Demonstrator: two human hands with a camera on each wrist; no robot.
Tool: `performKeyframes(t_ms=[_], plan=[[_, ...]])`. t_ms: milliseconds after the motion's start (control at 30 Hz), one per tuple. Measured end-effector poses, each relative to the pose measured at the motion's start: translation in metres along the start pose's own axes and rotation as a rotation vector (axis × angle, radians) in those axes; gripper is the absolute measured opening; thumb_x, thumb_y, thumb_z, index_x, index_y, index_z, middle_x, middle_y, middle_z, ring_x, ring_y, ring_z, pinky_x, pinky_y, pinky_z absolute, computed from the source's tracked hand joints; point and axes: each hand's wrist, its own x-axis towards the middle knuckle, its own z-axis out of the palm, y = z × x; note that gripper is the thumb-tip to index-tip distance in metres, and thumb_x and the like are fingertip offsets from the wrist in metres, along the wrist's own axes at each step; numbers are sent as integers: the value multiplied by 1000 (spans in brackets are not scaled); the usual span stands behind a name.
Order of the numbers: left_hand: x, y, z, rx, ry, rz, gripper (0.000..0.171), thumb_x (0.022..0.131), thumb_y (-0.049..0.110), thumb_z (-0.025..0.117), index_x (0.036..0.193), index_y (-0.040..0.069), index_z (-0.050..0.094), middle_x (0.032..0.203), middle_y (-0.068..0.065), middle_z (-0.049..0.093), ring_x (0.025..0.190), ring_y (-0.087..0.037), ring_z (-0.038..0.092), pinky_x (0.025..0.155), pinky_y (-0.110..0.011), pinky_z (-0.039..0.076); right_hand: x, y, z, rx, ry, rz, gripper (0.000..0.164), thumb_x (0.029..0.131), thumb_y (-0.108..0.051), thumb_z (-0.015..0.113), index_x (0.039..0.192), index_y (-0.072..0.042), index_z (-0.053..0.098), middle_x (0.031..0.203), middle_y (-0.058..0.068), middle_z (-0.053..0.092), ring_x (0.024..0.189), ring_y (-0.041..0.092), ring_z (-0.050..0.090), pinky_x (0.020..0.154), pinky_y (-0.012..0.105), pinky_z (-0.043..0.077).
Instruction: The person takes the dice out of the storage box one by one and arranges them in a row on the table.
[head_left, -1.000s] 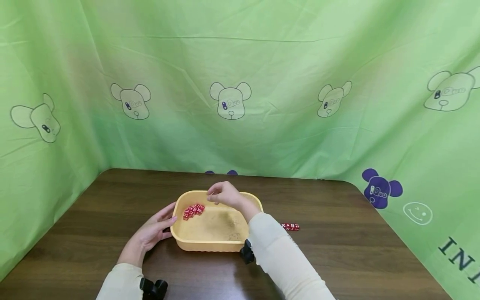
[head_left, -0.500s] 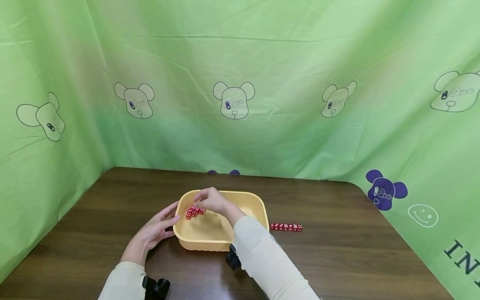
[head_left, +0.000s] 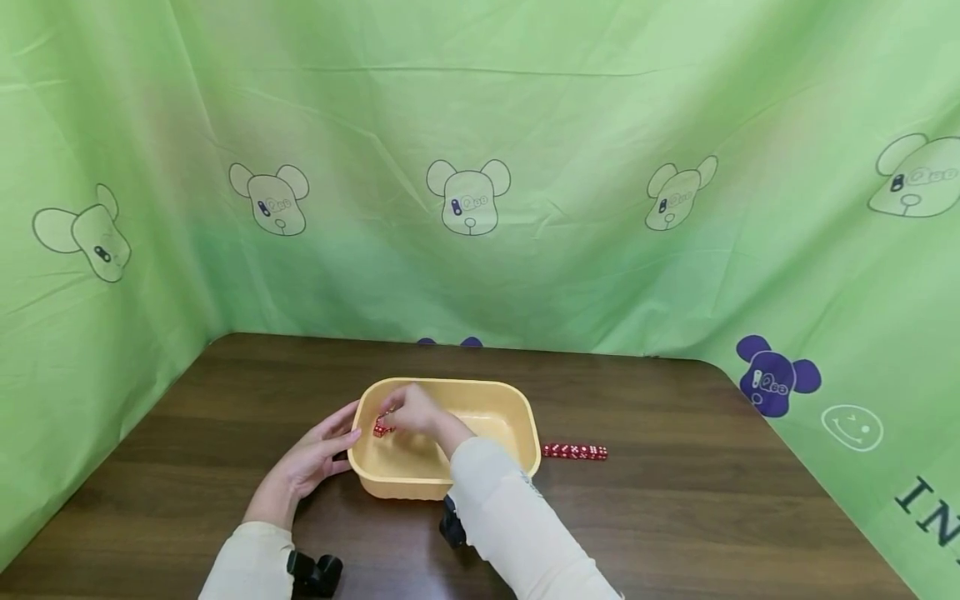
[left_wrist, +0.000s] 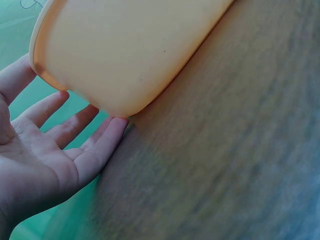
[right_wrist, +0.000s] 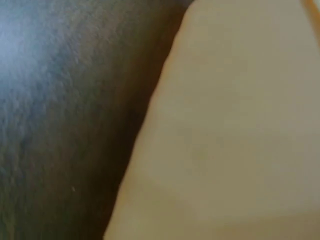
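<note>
A shallow yellow plastic basin stands on the table. My left hand holds its left end, thumb at the rim and fingers spread against the outer wall; the left wrist view shows the fingertips touching the wall low down. My right hand reaches into the basin with bent fingers, over the small red dice at its left side. The fingertips partly cover the dice, so I cannot tell whether any is pinched. In the right wrist view only the basin's outside shows, without the hand.
A straight row of red dice with white dots lies on the dark wooden table, just right of the basin. A green cloth printed with bear heads hangs behind the table and along both sides.
My right hand has moved left and down from the basin's far rim to the dice inside, covering more of them. The full row outside has come into view. The left hand has kept its place.
</note>
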Motion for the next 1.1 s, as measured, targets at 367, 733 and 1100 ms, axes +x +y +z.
performKeyframes(t_ms=[367,733,1100], plan=[[1,-1,-1,11,0,7,58,88,7,46,138,10,17,138,-19,17,112,-29,38,78,-40,42,4,2,11,-31,-14,69,10,72,-1,66,81,2,63,63,8,61,52,17,53,47,25,44],[1,-1,-2,1,-5,3,58,89,7,46,138,11,16,137,-20,17,111,-28,40,79,-39,43,5,3,13,-57,-15,73,10,74,-1,64,83,3,64,59,5,59,48,12,48,40,19,36],[1,0,-2,8,4,2,57,89,6,45,138,11,17,137,-20,18,110,-28,40,78,-39,43,2,5,16,-176,-47,40,4,72,-3,67,75,-1,65,56,-4,53,47,6,45,43,17,36]])
